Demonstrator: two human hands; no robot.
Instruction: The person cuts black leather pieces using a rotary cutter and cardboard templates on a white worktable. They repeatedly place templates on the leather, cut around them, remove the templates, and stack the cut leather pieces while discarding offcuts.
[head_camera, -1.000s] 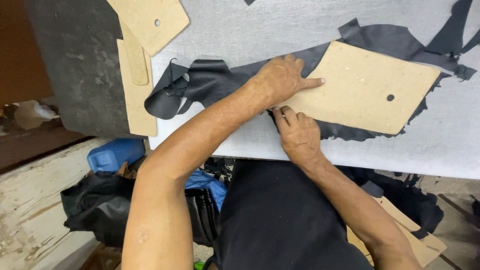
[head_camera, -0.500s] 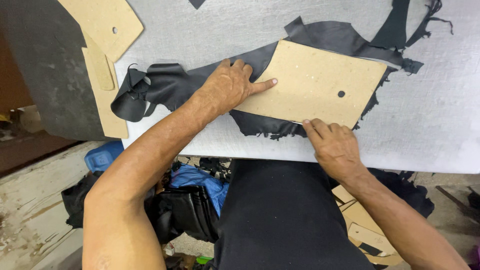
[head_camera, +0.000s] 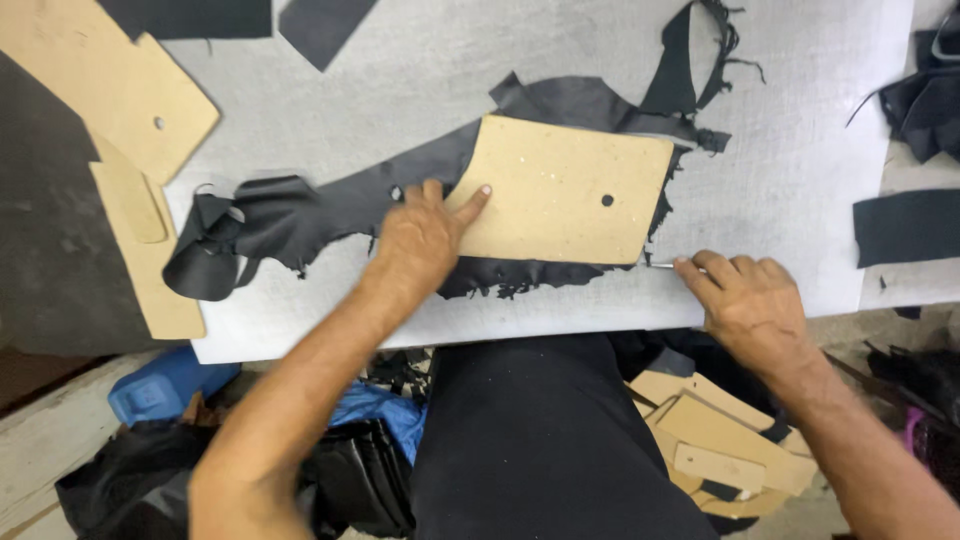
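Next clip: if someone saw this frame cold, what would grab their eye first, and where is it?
The tan cardboard template with a small round hole stands out first, lying mid-table on a ragged piece of black leather. The left hand presses on the template's left edge, while the right hand holds a thin blade at the template's lower right corner. More tan templates lie at the table's far left.

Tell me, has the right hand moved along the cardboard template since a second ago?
Yes. The right hand slid rightward along the lower edge of the cardboard template, from beside the left hand to past its lower right corner.
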